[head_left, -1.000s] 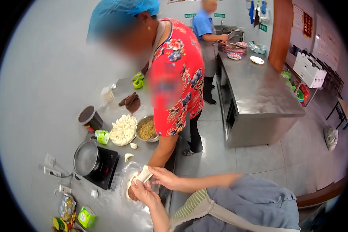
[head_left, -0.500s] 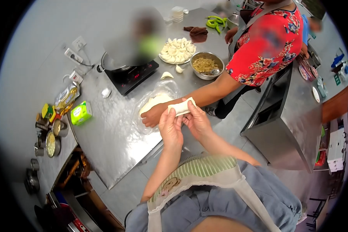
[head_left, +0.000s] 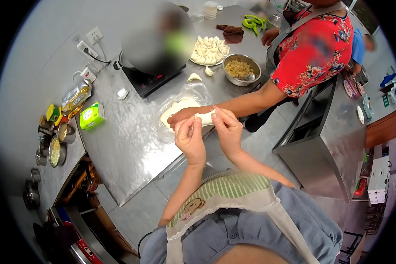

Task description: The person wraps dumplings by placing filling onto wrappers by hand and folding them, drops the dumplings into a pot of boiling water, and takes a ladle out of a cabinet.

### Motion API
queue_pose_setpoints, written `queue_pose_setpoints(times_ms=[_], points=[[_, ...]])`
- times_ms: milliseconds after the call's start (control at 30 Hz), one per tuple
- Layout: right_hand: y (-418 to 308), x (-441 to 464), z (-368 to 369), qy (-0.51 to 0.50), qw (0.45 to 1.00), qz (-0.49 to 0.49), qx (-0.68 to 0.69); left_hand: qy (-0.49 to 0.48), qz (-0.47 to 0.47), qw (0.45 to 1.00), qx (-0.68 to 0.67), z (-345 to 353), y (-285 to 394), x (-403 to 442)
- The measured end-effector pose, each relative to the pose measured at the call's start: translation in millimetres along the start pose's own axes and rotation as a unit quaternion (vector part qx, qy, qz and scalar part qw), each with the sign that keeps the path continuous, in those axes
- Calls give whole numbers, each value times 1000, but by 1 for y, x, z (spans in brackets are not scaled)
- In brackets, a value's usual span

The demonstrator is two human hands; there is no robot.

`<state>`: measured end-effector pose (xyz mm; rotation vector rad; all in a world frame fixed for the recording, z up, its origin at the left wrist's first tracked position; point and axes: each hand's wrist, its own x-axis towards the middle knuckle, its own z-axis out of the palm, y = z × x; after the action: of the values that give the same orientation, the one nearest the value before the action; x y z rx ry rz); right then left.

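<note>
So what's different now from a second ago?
The view swung left and down. The left hand and right hand still pinch the dough piece, now covering more of its ends; neither let go. The filling bowl and plated dumplings stayed put.

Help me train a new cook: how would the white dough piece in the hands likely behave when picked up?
The white dough piece is probably light: the left hand and right hand hold it up near its ends. It is likely soft and bendable, since it looks folded over. It may dent easily where the thumbs press against it.
</note>
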<state>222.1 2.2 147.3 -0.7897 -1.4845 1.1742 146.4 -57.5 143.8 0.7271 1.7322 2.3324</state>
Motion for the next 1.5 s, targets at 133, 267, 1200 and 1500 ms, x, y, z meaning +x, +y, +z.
queue_pose_setpoints(times_ms=[133,267,1200,1500], points=[[-5,7,1,-22,975,-178,-129,-25,98,986,131,-7,9,9],[-13,18,4,-40,976,-174,-128,-42,117,979,160,-11,15,17],[-60,63,18,-278,821,-364,-341,-94,214,951,201,-27,29,60],[-63,50,29,-237,814,-379,-372,-203,289,887,298,-43,49,77]])
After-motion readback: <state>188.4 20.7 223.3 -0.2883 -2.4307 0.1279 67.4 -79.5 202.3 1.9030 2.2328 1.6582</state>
